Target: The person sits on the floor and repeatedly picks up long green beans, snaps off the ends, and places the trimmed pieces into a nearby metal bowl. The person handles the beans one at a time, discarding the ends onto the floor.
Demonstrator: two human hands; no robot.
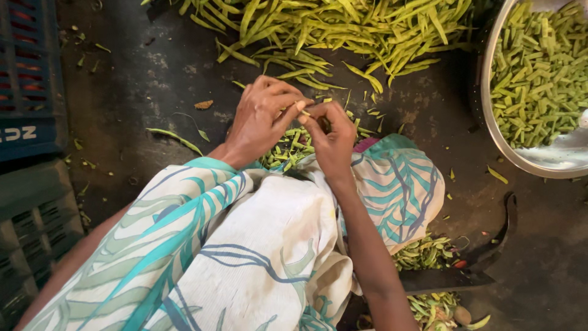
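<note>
Above the lap's pale leaf-printed cloth (269, 245), the left hand (260, 119) and right hand (331, 138) pinch one thin green bean pod (304, 111) between fingertips — near the round steel bowl (551, 160) of cut pieces.

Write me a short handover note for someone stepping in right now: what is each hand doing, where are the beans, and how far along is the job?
Left hand and right hand: both pinch one green bean between the fingertips, over the lap.
Whole beans: big heap on the dark floor ahead.
Cut pieces: fill much of the metal bowl at the right; a small pile lies on the patterned cloth.
Trimmings by the right elbow.
Done: a good bowlful. Left: the heap.
</note>
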